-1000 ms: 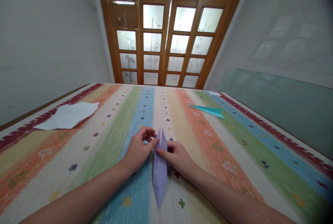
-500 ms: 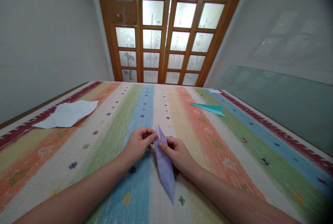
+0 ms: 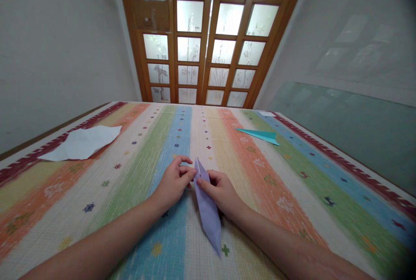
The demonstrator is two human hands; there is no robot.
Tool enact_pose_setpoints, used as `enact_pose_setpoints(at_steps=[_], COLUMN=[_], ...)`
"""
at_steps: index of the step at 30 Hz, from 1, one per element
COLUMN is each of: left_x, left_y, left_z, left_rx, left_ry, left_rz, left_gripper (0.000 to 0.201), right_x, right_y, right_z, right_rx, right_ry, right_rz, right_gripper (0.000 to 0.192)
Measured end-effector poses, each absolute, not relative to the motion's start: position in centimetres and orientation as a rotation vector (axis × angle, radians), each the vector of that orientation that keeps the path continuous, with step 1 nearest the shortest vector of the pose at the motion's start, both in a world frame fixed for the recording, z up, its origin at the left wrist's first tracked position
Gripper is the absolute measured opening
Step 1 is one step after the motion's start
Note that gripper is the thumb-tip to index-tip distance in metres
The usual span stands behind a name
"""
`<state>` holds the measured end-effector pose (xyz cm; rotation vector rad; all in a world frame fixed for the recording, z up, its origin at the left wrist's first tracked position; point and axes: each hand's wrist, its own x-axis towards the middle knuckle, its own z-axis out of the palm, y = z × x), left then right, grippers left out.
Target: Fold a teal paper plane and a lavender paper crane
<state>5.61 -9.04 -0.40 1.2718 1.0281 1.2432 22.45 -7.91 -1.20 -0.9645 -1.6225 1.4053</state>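
A long, narrow folded piece of lavender paper [image 3: 208, 213] lies on the striped cloth of the table [image 3: 292, 193], pointed at both ends. My left hand [image 3: 173, 182] pinches its far tip from the left with thumb and fingers. My right hand [image 3: 219, 191] holds the same far end from the right, thumb pressed on top of the paper. The near tip points toward me and slightly right.
A white folded paper [image 3: 81, 143] lies at the table's far left. A teal paper plane [image 3: 260, 135] rests at the far right. Beyond the table stand wooden doors with frosted panes [image 3: 208, 50]. A glass panel [image 3: 351, 128] runs along the right wall.
The lavender paper has turned, its near tip swinging to the right. Both hands have stayed at its far end and shifted slightly away from me.
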Motion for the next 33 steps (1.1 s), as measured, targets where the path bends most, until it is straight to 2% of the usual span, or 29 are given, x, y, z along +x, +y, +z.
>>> enact_pose_setpoints(at_steps=[4,9,20,26,33], left_x=[5.7,5.5,5.1,4.7,2.8], left_y=[-9.0,-8.9,-8.9,-8.5,-7.2], left_z=[-0.3,-0.4,-0.1,0.2,0.9], left_rx=[1.190,1.153,1.205,1.153,1.050], left_ry=[1.028,1.067,1.127,1.220,1.264], left_rz=[1.166,1.066,1.072,1.190,1.438], left_gripper=[0.041,0.029,0.029,0.027,0.031], right_x=[22.5,22.5,22.4,22.3,22.5], right_y=[-7.9,-7.9,-7.8,-7.9,-8.1], right_z=[-1.3,-1.3,-0.7,-0.7,-0.5], right_rx=[-0.971,-0.979,-1.024,-1.037,-1.026], right_ry=[-1.648,-1.688,-1.764,-1.852,-1.869], right_rz=[1.382,1.344,1.375,1.373,1.443], right_gripper=[0.030,0.029,0.029,0.023,0.030])
